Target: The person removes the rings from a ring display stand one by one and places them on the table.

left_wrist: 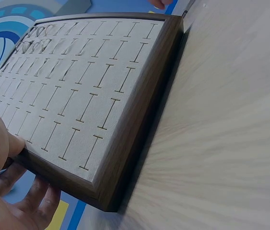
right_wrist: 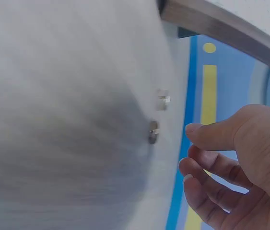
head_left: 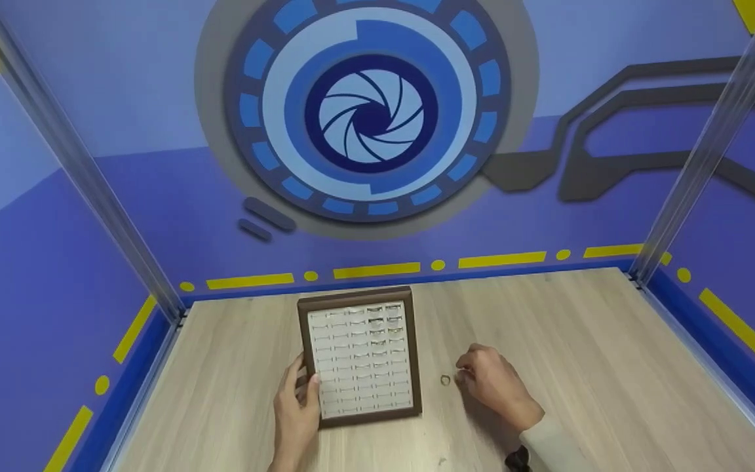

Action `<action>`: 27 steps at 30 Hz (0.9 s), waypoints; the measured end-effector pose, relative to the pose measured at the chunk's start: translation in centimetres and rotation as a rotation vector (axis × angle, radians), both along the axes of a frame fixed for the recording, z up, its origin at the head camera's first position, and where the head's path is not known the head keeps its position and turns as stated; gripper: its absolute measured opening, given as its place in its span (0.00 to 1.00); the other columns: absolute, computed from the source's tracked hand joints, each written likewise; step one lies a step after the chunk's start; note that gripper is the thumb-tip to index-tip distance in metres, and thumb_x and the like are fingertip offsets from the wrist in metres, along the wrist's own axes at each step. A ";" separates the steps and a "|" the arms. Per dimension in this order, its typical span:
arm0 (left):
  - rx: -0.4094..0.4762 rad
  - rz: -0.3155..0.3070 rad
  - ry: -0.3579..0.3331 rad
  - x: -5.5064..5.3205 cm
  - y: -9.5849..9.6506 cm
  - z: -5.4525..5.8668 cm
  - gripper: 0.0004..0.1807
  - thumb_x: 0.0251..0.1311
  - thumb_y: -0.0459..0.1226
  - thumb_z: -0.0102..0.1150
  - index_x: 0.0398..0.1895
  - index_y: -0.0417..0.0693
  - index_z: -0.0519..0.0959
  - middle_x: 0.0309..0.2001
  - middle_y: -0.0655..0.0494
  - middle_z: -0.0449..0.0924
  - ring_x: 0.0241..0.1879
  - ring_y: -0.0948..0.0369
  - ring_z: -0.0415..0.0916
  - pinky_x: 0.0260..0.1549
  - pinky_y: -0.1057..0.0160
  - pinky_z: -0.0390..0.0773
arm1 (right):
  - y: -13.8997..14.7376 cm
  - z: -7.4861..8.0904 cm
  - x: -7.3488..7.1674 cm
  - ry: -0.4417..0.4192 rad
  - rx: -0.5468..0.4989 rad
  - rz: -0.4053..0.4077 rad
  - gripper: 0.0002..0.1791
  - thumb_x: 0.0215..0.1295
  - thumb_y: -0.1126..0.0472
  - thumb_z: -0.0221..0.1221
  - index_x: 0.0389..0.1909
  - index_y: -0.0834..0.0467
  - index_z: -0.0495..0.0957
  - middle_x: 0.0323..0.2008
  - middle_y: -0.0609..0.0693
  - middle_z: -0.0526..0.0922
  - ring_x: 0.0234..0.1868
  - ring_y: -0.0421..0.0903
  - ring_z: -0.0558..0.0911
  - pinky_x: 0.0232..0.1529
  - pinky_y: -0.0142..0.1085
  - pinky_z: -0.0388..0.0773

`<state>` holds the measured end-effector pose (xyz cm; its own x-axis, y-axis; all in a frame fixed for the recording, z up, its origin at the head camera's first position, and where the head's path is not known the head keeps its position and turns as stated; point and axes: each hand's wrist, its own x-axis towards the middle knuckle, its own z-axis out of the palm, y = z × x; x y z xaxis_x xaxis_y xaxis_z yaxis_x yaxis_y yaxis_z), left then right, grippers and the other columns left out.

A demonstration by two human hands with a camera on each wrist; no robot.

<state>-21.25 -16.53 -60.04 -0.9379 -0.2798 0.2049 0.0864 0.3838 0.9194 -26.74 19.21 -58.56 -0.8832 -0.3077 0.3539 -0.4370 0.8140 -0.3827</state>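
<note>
My left hand (head_left: pixel 297 410) grips the left edge of a ring display board (head_left: pixel 361 367), thumb on the front of the frame and fingers behind it. The board has a dark brown wooden frame and a pale slotted pad, and it stands tilted up from the table. Several rings (head_left: pixel 376 321) sit in slots toward its upper right. Right of the board, my right hand (head_left: pixel 492 383) hovers low with loosely bent fingers and nothing between them. Beside its fingertips a ring (head_left: pixel 445 379) rests on the table. The right wrist view shows two rings, one silvery (right_wrist: pixel 162 99), one darker (right_wrist: pixel 153 132).
The light wood table (head_left: pixel 580 347) ends at a blue printed back wall (head_left: pixel 154 196), with side walls left and right. Metal posts (head_left: pixel 698 151) stand at the back corners. A small shiny bit (head_left: pixel 443 461) lies near the front edge.
</note>
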 end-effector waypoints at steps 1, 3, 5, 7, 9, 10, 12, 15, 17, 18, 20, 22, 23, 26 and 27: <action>-0.001 0.000 0.001 0.0 0.0 0.0 0.29 0.79 0.31 0.54 0.80 0.41 0.65 0.70 0.37 0.74 0.62 0.43 0.80 0.64 0.47 0.84 | -0.1 0.3 0.0 0.009 -0.001 0.004 0.07 0.57 0.74 0.74 0.34 0.61 0.92 0.30 0.47 0.84 0.31 0.41 0.83 0.30 0.34 0.86; -0.002 0.000 0.004 0.0 0.0 0.0 0.29 0.79 0.30 0.54 0.80 0.40 0.65 0.70 0.37 0.74 0.62 0.43 0.80 0.64 0.47 0.84 | -0.2 0.8 0.1 0.028 -0.011 0.015 0.08 0.57 0.76 0.73 0.34 0.61 0.91 0.31 0.48 0.84 0.32 0.43 0.84 0.31 0.35 0.86; -0.002 0.001 0.007 0.0 0.0 0.0 0.29 0.79 0.30 0.55 0.80 0.41 0.65 0.69 0.37 0.75 0.62 0.43 0.80 0.64 0.47 0.84 | -0.5 1.4 0.2 0.040 -0.018 0.015 0.08 0.57 0.76 0.72 0.34 0.61 0.91 0.32 0.48 0.85 0.33 0.44 0.84 0.31 0.36 0.87; -0.003 0.003 0.006 0.1 0.1 0.0 0.29 0.79 0.30 0.55 0.80 0.41 0.65 0.69 0.38 0.75 0.62 0.44 0.80 0.64 0.47 0.84 | -0.7 2.0 0.3 0.043 -0.028 0.010 0.08 0.58 0.76 0.72 0.35 0.61 0.91 0.33 0.48 0.85 0.35 0.44 0.85 0.32 0.36 0.87; -0.004 0.002 0.011 0.1 0.1 0.0 0.29 0.79 0.30 0.55 0.80 0.41 0.65 0.69 0.38 0.75 0.62 0.44 0.81 0.64 0.46 0.84 | -1.1 2.5 0.2 0.048 -0.045 0.004 0.08 0.59 0.75 0.73 0.35 0.60 0.91 0.34 0.47 0.86 0.36 0.44 0.85 0.33 0.36 0.87; -0.005 0.003 0.011 0.1 0.1 0.0 0.29 0.79 0.30 0.55 0.80 0.41 0.65 0.69 0.38 0.76 0.62 0.44 0.81 0.64 0.47 0.84 | -1.2 2.8 0.2 0.052 -0.055 0.002 0.08 0.59 0.74 0.73 0.36 0.60 0.91 0.34 0.47 0.86 0.36 0.44 0.85 0.34 0.36 0.88; -0.007 0.005 0.013 0.1 0.1 0.0 0.29 0.79 0.30 0.55 0.80 0.41 0.65 0.69 0.38 0.75 0.62 0.44 0.80 0.64 0.46 0.84 | -1.5 3.4 0.1 0.062 -0.084 -0.001 0.08 0.59 0.73 0.74 0.35 0.58 0.91 0.34 0.47 0.87 0.37 0.43 0.85 0.34 0.36 0.88; -0.006 0.007 0.006 0.0 0.1 -0.1 0.29 0.79 0.30 0.55 0.80 0.42 0.65 0.70 0.39 0.75 0.62 0.44 0.80 0.64 0.47 0.83 | -2.0 4.2 0.0 0.082 -0.134 0.001 0.08 0.59 0.73 0.74 0.35 0.57 0.91 0.34 0.46 0.87 0.36 0.41 0.86 0.35 0.36 0.88; -0.006 0.010 0.006 0.0 0.1 -0.2 0.29 0.79 0.30 0.55 0.80 0.42 0.65 0.70 0.39 0.75 0.62 0.44 0.80 0.64 0.47 0.83 | -2.3 4.8 -0.1 0.098 -0.166 0.014 0.08 0.60 0.72 0.74 0.36 0.56 0.91 0.34 0.44 0.88 0.36 0.41 0.86 0.35 0.36 0.88; -0.007 0.013 0.010 0.0 0.1 -0.2 0.29 0.79 0.30 0.55 0.80 0.42 0.66 0.69 0.39 0.76 0.62 0.44 0.80 0.63 0.47 0.84 | -2.5 5.0 -0.1 0.106 -0.187 0.026 0.08 0.61 0.72 0.74 0.36 0.56 0.91 0.35 0.44 0.88 0.35 0.41 0.87 0.35 0.38 0.89; -0.009 0.019 0.022 0.0 0.1 -0.2 0.29 0.78 0.30 0.56 0.79 0.41 0.67 0.67 0.38 0.77 0.61 0.44 0.81 0.61 0.46 0.85 | -2.8 5.4 -0.1 0.118 -0.219 0.050 0.08 0.62 0.72 0.73 0.37 0.56 0.91 0.36 0.44 0.89 0.35 0.42 0.87 0.36 0.40 0.90; -0.014 0.025 0.035 0.0 0.1 -0.2 0.28 0.77 0.30 0.57 0.78 0.40 0.67 0.65 0.38 0.79 0.60 0.44 0.82 0.60 0.46 0.85 | -3.2 5.8 -0.1 0.133 -0.248 0.075 0.08 0.63 0.72 0.73 0.37 0.56 0.91 0.36 0.45 0.89 0.35 0.42 0.88 0.36 0.42 0.90; -0.017 0.026 0.037 0.0 0.1 -0.2 0.28 0.77 0.30 0.57 0.78 0.40 0.68 0.65 0.38 0.79 0.59 0.44 0.82 0.59 0.45 0.85 | -3.4 6.0 -0.1 0.143 -0.259 0.087 0.08 0.63 0.72 0.73 0.37 0.57 0.91 0.36 0.46 0.89 0.35 0.42 0.88 0.36 0.43 0.90; -0.019 0.024 0.034 0.0 0.1 -0.1 0.28 0.78 0.30 0.57 0.78 0.40 0.67 0.65 0.39 0.79 0.60 0.44 0.82 0.59 0.45 0.85 | -3.9 6.3 -0.2 0.179 -0.279 0.113 0.08 0.62 0.73 0.73 0.36 0.56 0.90 0.36 0.46 0.89 0.35 0.41 0.87 0.34 0.39 0.89; -0.019 0.024 0.032 0.0 0.1 -0.1 0.28 0.78 0.30 0.57 0.78 0.40 0.67 0.65 0.39 0.79 0.60 0.44 0.82 0.59 0.45 0.85 | -4.1 6.4 -0.2 0.193 -0.282 0.122 0.08 0.62 0.73 0.73 0.36 0.56 0.90 0.35 0.46 0.89 0.35 0.41 0.87 0.33 0.37 0.88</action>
